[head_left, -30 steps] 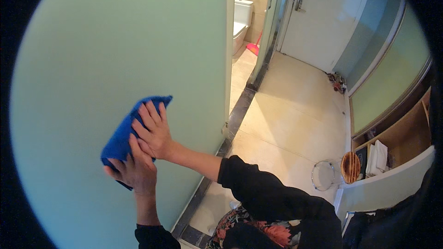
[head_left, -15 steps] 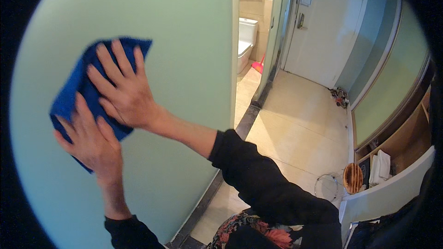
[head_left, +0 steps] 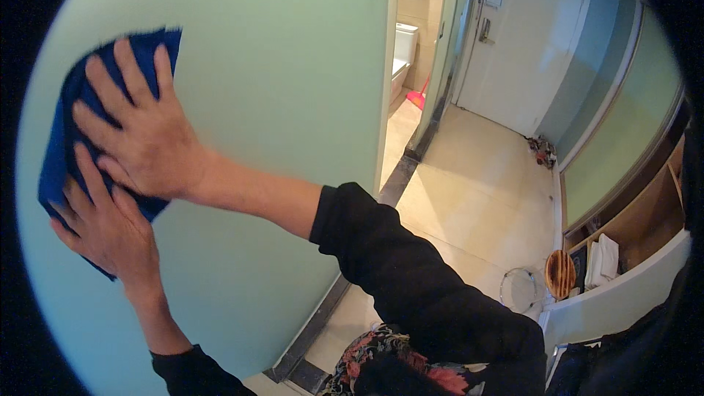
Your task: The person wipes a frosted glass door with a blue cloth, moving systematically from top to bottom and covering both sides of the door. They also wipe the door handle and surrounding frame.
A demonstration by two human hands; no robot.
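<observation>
My right hand (head_left: 150, 147) lies open over the upper part of the cloth (head_left: 61, 132), fingers spread up and leftward; my left hand (head_left: 114, 238) is spread over its lower part, below and to the left of the right one. Neither closes round it: the cloth lies flat beneath both, seemingly against the green wall (head_left: 279, 81). Its long axis slants from upper right to lower left, so both hands touch it, neither nearer.
</observation>
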